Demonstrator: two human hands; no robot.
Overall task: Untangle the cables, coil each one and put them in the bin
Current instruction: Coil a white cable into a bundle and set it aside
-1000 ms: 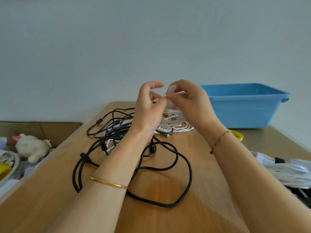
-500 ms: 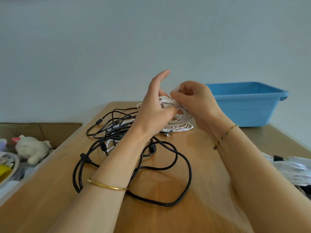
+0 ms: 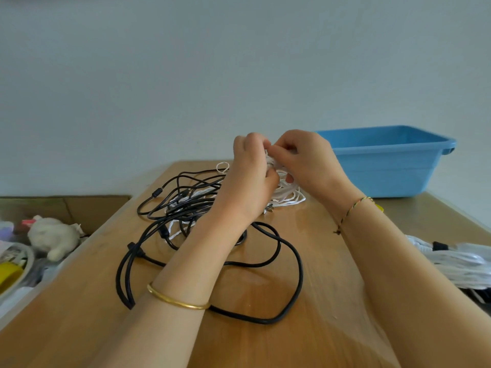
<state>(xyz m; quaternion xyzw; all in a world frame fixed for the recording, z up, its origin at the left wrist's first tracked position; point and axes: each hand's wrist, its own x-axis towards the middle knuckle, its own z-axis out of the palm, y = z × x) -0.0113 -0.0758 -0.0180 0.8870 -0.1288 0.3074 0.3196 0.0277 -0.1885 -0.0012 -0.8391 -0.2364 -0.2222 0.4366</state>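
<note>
A thin white cable [image 3: 288,197] is bunched in loops at the far middle of the wooden table [image 3: 324,301]. My left hand [image 3: 247,179] and my right hand [image 3: 305,160] are raised just above it, fingers curled, both pinching the top of the white bundle between them. A tangle of black cables [image 3: 202,235] spreads over the table under my left forearm, with white strands mixed in. The blue plastic bin [image 3: 393,166] stands at the far right, behind my right hand. What lies inside it is hidden.
A second bunch of white cable [image 3: 457,261] lies at the right table edge. Left of the table, lower down, are a cardboard box [image 3: 79,208], a white plush toy [image 3: 53,237] and a tray with a yellow object [image 3: 9,274]. A plain wall stands behind.
My left hand's fingers, stretched upward half a second ago, have curled down onto the white cable. Both hands stay together above the bundle.
</note>
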